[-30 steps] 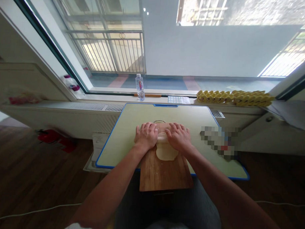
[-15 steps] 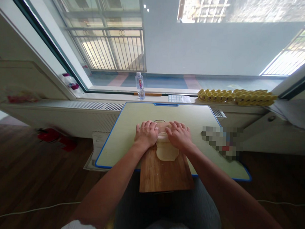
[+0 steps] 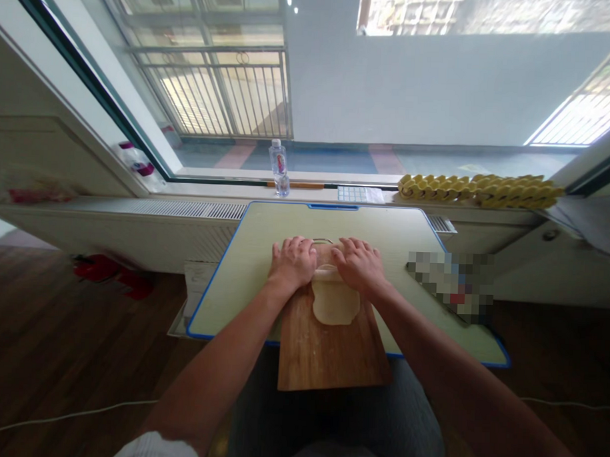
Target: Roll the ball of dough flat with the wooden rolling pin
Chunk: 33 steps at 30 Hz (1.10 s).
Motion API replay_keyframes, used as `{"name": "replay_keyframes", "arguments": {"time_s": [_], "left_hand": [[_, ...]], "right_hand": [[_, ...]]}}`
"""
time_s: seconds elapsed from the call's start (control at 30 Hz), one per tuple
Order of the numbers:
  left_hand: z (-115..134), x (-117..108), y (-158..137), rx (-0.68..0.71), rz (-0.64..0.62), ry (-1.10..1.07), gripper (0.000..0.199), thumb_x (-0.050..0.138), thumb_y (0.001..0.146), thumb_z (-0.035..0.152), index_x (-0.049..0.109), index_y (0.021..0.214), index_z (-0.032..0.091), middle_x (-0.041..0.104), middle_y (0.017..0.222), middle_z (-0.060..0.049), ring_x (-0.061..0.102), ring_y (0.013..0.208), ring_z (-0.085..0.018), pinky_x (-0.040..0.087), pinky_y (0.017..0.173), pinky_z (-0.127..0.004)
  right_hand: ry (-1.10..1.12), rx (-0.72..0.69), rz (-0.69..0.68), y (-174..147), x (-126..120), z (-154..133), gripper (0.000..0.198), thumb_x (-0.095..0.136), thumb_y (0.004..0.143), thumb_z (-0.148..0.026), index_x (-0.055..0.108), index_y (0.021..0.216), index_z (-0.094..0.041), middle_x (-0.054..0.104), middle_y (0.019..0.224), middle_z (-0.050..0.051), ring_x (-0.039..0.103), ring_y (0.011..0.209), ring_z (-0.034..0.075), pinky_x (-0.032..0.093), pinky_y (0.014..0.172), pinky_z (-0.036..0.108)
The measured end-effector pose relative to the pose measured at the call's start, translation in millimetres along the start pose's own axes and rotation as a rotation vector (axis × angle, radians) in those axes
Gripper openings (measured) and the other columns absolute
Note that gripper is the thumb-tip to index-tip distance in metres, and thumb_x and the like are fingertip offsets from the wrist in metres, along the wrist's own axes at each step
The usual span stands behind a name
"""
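A flattened sheet of pale dough point(image 3: 335, 306) lies on the wooden cutting board point(image 3: 330, 363). Across its far edge runs a pale bar point(image 3: 327, 274), seemingly a rolling pin, whose ends are covered by my hands. My left hand point(image 3: 294, 260) presses down over the left end, palm down, fingers stretched forward. Over the right end lies my right hand point(image 3: 360, 262) in the same way, fingers forward and slightly apart, thumb toward the middle. Beyond the hands shows the board's thin metal handle point(image 3: 322, 240). What is under the palms is hidden.
The board's near end overhangs the blue-edged table point(image 3: 265, 227) above my lap. A pixelated flat item point(image 3: 450, 287) lies on the table's right. Along the windowsill are a plastic bottle point(image 3: 279, 167), a gridded sheet point(image 3: 353, 194) and yellow egg trays point(image 3: 479, 189).
My hands stay over the bar at nearly the same place, with only a very slight shift. The view has tilted a little, and slightly more of the dough sheet shows below the bar.
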<state>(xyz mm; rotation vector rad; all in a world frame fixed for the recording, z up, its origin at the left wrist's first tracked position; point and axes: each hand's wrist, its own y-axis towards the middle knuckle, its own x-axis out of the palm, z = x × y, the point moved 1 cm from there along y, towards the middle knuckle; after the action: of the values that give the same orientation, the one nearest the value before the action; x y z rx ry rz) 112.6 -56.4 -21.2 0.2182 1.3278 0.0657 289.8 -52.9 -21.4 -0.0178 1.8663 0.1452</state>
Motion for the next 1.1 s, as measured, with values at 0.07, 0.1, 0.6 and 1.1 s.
{"name": "replay_keyframes", "arguments": {"time_s": [0.07, 0.1, 0.6, 1.1], "left_hand": [[-1, 1, 3, -0.001, -0.007, -0.001, 0.038, 0.04, 0.104, 0.038, 0.068, 0.128, 0.031, 0.068, 0.14, -0.008, 0.058, 0.128, -0.029, 0.037, 0.115, -0.054], [-1, 2, 5, -0.004, -0.009, -0.001, 0.037, 0.041, 0.104, 0.038, 0.068, 0.128, 0.03, 0.069, 0.14, -0.008, 0.059, 0.128, -0.029, 0.037, 0.115, -0.054], [-7, 9, 31, -0.008, -0.005, 0.03, 0.037, 0.04, 0.104, 0.037, 0.069, 0.125, 0.028, 0.069, 0.136, -0.009, 0.06, 0.126, -0.029, 0.038, 0.113, -0.052], [-7, 9, 57, -0.017, -0.013, 0.045, 0.036, 0.041, 0.104, 0.035, 0.069, 0.124, 0.025, 0.07, 0.134, -0.01, 0.061, 0.124, -0.03, 0.038, 0.112, -0.055]], "right_hand": [[0.009, -0.003, 0.003, 3, 0, 0, 0.058, 0.033, 0.106, -0.053, 0.054, 0.151, -0.024, 0.057, 0.156, 0.009, 0.048, 0.144, 0.029, 0.036, 0.117, 0.049], [0.014, -0.005, 0.003, 5, 0, 1, 0.058, 0.034, 0.106, -0.054, 0.055, 0.151, -0.023, 0.057, 0.156, 0.01, 0.048, 0.143, 0.03, 0.037, 0.117, 0.049], [0.069, 0.054, -0.034, 33, -1, -1, 0.06, 0.038, 0.104, -0.056, 0.058, 0.148, -0.02, 0.06, 0.153, 0.013, 0.052, 0.14, 0.033, 0.038, 0.115, 0.051], [0.02, 0.071, -0.023, 61, 2, 0, 0.058, 0.039, 0.103, -0.059, 0.065, 0.138, -0.019, 0.066, 0.143, 0.017, 0.058, 0.132, 0.035, 0.04, 0.111, 0.055]]}}
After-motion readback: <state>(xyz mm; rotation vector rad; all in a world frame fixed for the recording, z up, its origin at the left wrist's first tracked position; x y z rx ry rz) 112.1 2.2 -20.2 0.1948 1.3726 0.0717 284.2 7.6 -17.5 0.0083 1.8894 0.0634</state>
